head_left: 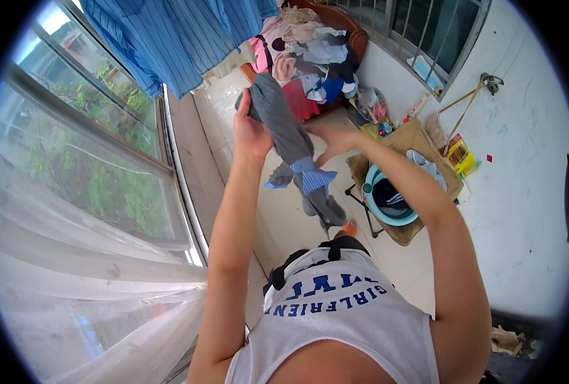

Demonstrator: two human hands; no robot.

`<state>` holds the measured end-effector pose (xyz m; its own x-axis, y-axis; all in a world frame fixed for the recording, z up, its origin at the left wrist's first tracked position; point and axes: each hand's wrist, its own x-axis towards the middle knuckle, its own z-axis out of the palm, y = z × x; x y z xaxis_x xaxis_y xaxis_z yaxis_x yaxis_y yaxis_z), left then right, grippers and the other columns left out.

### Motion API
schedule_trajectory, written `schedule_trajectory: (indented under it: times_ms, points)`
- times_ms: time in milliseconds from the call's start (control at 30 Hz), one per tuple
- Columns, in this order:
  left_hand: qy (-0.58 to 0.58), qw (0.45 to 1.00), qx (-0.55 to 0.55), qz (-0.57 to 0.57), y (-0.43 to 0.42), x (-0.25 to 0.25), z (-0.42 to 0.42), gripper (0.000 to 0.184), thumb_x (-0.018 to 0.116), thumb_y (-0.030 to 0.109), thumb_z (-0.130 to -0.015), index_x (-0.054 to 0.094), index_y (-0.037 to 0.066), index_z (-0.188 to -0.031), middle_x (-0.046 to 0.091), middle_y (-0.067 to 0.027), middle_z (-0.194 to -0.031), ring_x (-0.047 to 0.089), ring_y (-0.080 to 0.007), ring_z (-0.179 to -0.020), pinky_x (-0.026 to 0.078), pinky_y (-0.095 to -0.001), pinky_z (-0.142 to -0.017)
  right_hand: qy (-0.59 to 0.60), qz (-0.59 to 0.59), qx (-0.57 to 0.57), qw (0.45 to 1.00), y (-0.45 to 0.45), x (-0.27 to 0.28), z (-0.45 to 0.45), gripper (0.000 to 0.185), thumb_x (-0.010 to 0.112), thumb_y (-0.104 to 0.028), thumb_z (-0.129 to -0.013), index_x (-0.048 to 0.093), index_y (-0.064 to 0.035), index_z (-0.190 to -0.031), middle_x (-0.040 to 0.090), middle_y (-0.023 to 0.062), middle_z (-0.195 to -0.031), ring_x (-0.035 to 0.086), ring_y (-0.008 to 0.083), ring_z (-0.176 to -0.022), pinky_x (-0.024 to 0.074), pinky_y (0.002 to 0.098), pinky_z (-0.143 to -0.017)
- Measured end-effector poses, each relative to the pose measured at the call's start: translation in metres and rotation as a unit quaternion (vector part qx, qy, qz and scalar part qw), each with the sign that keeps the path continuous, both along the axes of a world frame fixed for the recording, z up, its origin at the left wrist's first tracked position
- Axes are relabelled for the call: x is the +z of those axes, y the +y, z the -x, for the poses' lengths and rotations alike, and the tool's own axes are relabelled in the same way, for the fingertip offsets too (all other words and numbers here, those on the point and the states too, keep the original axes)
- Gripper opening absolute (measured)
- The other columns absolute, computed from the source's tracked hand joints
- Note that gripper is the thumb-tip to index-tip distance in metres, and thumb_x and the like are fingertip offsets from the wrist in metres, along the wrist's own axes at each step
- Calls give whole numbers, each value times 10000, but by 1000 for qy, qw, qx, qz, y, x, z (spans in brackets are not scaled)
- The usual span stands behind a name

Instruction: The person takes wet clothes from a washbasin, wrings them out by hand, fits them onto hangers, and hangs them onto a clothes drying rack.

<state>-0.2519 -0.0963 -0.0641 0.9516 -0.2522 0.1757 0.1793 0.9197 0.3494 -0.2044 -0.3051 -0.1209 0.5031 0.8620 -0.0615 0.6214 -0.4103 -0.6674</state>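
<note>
A grey garment [278, 118] with blue-and-white striped trim hangs bunched and twisted in front of me, its lower end dangling over the floor. My left hand [253, 131] is closed round its upper part, with the thumb up along the side and the other fingers hidden behind the cloth. On the other side, my right hand [337, 142] reaches toward the garment's middle with fingers apart. Its fingertips are close to the cloth edge; whether they touch it I cannot tell.
A light-blue basin [369, 200] with dark clothes stands on a brown folding stool [405, 232] at right. Piled clothes [310, 48] cover a wooden seat at the back. Blue curtains [175, 38] hang back left; a sheer curtain [105, 275] and window [92, 153] line the left.
</note>
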Motion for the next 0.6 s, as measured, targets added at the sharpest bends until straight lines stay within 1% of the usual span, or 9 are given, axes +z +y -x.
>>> schedule_trajectory:
  times_ms: [100,167,233,300,367,433,500,567,600]
  points:
    - [-34,999,34,21,1,22,0,450,308,322,-959,408,38,-1294,565,-114,-1166,544,-271,-1057,392,-420,-952,157,-59,-19,986,9,-27,-8,759,751,-246,-679,381,-7,-1297,492,111,-1242,462,212,-1138,347,310,-972]
    - [-152,987,-48,-10,19,27,-3,469,284,316,-965,355,34,-1332,557,-118,-1182,544,-266,-1062,395,-415,-953,250,-65,-37,965,7,-31,-10,642,729,-216,-720,442,-8,-1255,545,78,-1174,507,179,-1075,384,289,-930]
    - [-156,985,-63,-27,29,37,7,471,295,314,-962,367,16,-1319,557,-126,-1180,543,-265,-1067,400,-412,-952,240,-188,-108,946,-4,6,-5,468,714,-267,-733,545,-54,-1113,587,-5,-956,557,106,-825,464,249,-677]
    - [-73,997,2,-35,38,41,17,460,300,303,-961,393,4,-1299,562,-134,-1170,546,-267,-1063,399,-414,-954,311,-205,-146,916,-17,43,-7,287,638,-214,-801,566,-83,-1046,603,-20,-901,570,78,-793,470,242,-662]
    - [-52,997,-24,-43,57,21,8,459,352,331,-941,459,-7,-1233,589,-140,-1111,563,-289,-1032,394,-446,-955,336,-247,-211,884,-20,67,-2,208,577,-189,-834,568,-94,-1019,612,5,-943,574,80,-863,469,247,-719]
    - [158,962,55,-214,61,14,13,414,401,325,-930,522,-4,-1150,597,-141,-1091,567,-294,-1022,398,-452,-949,326,-329,-254,849,-13,77,-5,247,565,-165,-838,558,-78,-1068,623,33,-932,600,126,-834,502,267,-697]
    - [164,935,27,-313,81,-32,-6,497,466,445,-892,546,11,-1121,599,-133,-1089,571,-292,-1008,403,-461,-933,379,-371,-256,808,-6,83,-14,242,568,-162,-833,566,-57,-1051,624,53,-942,603,147,-838,505,284,-717]
    - [169,785,20,-596,89,-49,5,720,524,623,-777,537,3,-1143,597,-124,-1098,577,-277,-997,429,-450,-888,450,-447,-266,726,7,96,-10,232,580,-153,-818,588,-9,-999,624,94,-967,611,175,-840,506,299,-748]
    - [156,600,49,-783,83,-40,23,943,571,749,-618,514,-12,-1171,592,-152,-1115,586,-275,-992,457,-406,-835,441,-439,-249,742,11,99,-12,218,585,-151,-815,597,-15,-985,627,91,-959,613,173,-833,506,294,-747]
